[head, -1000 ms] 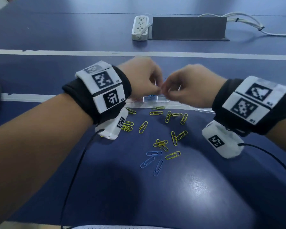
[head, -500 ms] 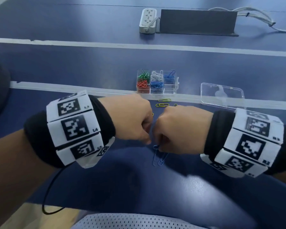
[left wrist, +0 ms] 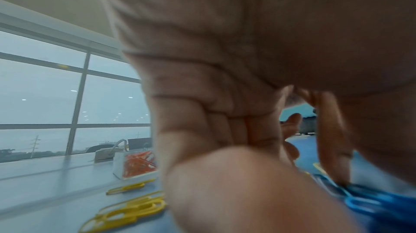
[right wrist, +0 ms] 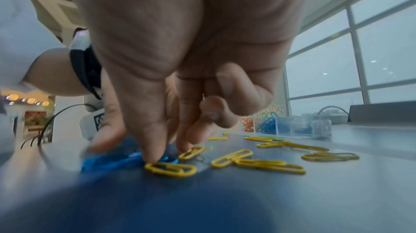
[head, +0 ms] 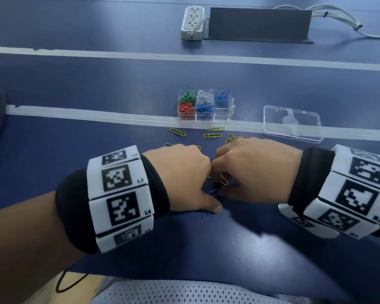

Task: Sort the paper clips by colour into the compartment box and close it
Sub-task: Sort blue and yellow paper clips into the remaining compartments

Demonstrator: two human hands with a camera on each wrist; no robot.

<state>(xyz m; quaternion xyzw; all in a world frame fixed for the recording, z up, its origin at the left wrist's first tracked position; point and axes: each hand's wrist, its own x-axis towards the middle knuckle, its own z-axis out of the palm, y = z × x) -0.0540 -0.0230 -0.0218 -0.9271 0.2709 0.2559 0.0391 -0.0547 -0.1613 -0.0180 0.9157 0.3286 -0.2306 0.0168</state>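
Both hands down on the tabletop (head: 239,249): right hand (head: 255,170) fingertips pinching blue clips (right wrist: 117,161), left hand (head: 184,176) curled beside, grip unclear. Yellow clips (head: 212,135) scattered near. Compartment box (head: 204,105) open, lid (head: 292,122) well right.

Two hands (head: 219,172), one six-compartment box (head: 204,105) beyond them, one clear lid (head: 292,122) beyond the right hand, one power strip (head: 192,23)

Both hands (head: 217,174) meet over blue clips (head: 213,194).
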